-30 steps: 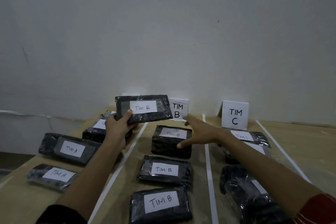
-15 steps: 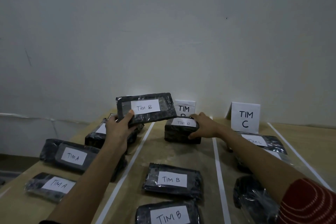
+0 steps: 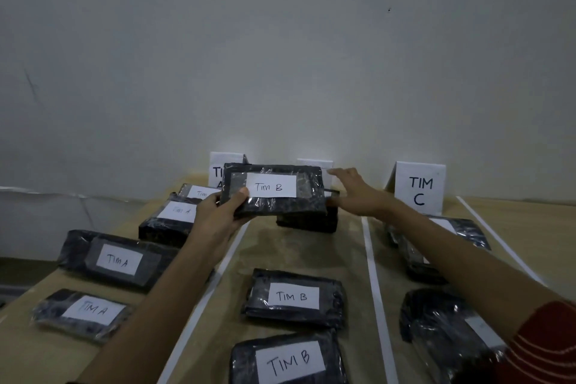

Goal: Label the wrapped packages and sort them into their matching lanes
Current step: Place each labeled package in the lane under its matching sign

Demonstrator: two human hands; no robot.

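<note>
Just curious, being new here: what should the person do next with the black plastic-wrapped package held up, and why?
Probably the left hand should lower the black plastic-wrapped package onto the bare stretch of the middle lane; its white label reads TIM B, matching the nearer labelled package there.

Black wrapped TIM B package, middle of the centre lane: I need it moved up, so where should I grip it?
Grip the black plastic-wrapped middle TIM B package by its right short end, from the right, over bare table. It lies flat, label up; the nearest TIM B package crowds its near edge.
</note>
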